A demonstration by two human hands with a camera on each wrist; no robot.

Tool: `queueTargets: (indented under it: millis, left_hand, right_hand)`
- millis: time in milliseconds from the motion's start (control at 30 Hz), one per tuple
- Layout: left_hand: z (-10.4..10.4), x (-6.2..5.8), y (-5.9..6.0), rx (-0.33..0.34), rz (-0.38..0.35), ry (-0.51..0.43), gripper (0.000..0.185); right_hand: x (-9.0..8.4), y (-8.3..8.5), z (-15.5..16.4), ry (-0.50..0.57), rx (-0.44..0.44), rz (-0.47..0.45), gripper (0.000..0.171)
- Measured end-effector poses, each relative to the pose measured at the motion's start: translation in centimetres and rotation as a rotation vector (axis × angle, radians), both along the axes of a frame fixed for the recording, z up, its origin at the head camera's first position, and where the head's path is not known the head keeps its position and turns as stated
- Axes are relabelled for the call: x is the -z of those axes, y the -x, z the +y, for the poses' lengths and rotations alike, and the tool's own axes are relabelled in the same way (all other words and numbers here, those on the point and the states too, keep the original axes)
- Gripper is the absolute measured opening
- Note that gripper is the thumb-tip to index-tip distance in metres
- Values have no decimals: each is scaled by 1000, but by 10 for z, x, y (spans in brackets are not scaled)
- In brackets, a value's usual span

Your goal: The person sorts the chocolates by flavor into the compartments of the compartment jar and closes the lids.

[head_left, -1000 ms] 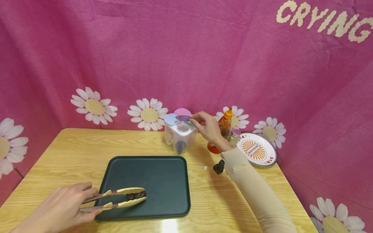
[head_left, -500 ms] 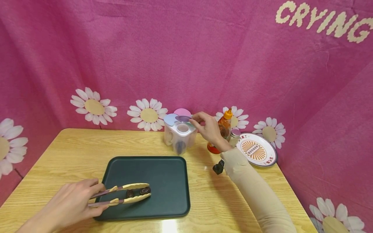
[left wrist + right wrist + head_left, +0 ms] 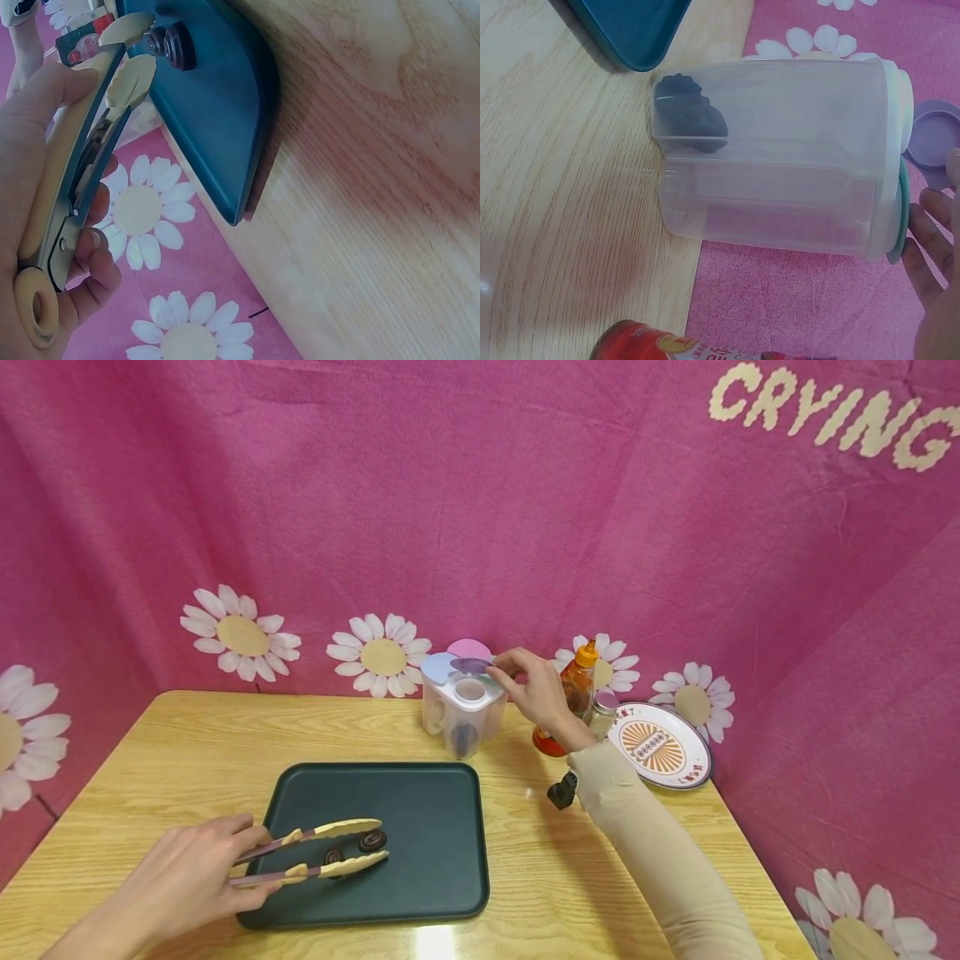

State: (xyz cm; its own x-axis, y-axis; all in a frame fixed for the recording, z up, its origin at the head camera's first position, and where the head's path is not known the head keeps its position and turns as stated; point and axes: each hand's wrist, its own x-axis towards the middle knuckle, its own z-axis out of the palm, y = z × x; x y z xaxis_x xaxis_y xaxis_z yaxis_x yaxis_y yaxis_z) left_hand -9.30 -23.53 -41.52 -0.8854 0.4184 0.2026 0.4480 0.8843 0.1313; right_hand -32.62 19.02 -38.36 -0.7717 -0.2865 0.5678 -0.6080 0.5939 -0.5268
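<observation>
My left hand [image 3: 187, 877] grips a pair of tongs [image 3: 347, 827] with cream tips and metal arms, spread apart over the dark green tray [image 3: 420, 810]. Two dark brown swirled round pieces lie there: the farther swirled piece [image 3: 372, 840] sits between the tips, and the nearer swirled piece [image 3: 333, 856] is partly covered by the lower tip. My right hand [image 3: 536, 689] pinches the raised purple flip lid [image 3: 471, 666] of a clear container [image 3: 780, 135]. Under that lid is a round opening [image 3: 471, 689]. Dark pieces [image 3: 690, 112] lie at the container's bottom.
An orange-capped squeeze bottle [image 3: 579, 681] and a small jar with a pink lid [image 3: 606, 700] stand beside the right forearm. A white patterned plate [image 3: 663, 745] leans near the pink cloth at the table's right edge. Daisy-printed cloth [image 3: 480, 510] hangs behind the table.
The tongs have shifted right and forward, and their tips have spread wider. The farther swirled piece has moved right and away from the nearer one. The right hand holds still at the lid.
</observation>
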Motion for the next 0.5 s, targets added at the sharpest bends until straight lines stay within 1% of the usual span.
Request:
queueTargets:
  millis: [200, 433, 500]
  left_hand:
    - [-3, 0, 3, -34, -37, 9, 39]
    - [-5, 2, 3, -28, -45, 7, 35]
    - [-5, 2, 3, -24, -28, 1, 34]
  right_hand:
    - [0, 0, 0, -4, 6, 4, 18]
    - [0, 0, 0, 0, -1, -4, 18]
    - [0, 0, -1, 2, -2, -4, 18]
